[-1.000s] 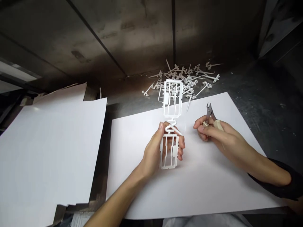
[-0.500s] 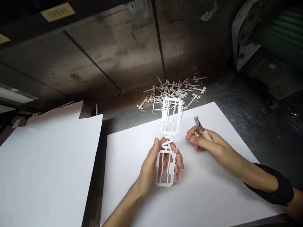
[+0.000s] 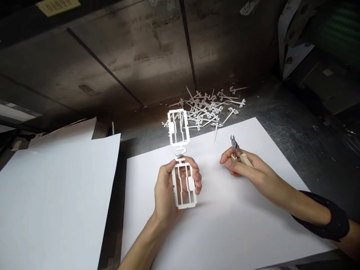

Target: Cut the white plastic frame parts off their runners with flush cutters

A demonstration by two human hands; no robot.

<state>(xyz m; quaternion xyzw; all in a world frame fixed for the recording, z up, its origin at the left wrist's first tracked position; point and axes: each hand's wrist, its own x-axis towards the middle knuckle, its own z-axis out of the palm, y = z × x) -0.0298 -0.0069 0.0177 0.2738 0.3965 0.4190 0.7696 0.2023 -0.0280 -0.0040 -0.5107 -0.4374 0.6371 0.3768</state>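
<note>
My left hand (image 3: 164,187) is closed around the lower half of a white plastic part (image 3: 191,183). That part is two slotted rectangular frames joined by a curvy link, standing nearly upright above a white sheet (image 3: 225,221). The fingers pass behind the lower frame; the upper frame sticks up past the thumb, in front of the sheet's far edge. To the right, my right hand (image 3: 253,170) grips small side cutters (image 3: 235,144) with cream handles. Their jaws point away from me, slightly parted, and touch nothing.
Loose white plastic sprue pieces (image 3: 209,107) lie heaped on the dark metal table (image 3: 270,108) behind the sheet. One thin tip overlaps the sheet's edge. More white sheets (image 3: 56,187) are on the left. A metal wall (image 3: 126,48) rises behind.
My left hand has moved left and slightly up with the white part, which now leans the other way. A thin slanting piece by the lower frame no longer shows. My right hand is nearly still.
</note>
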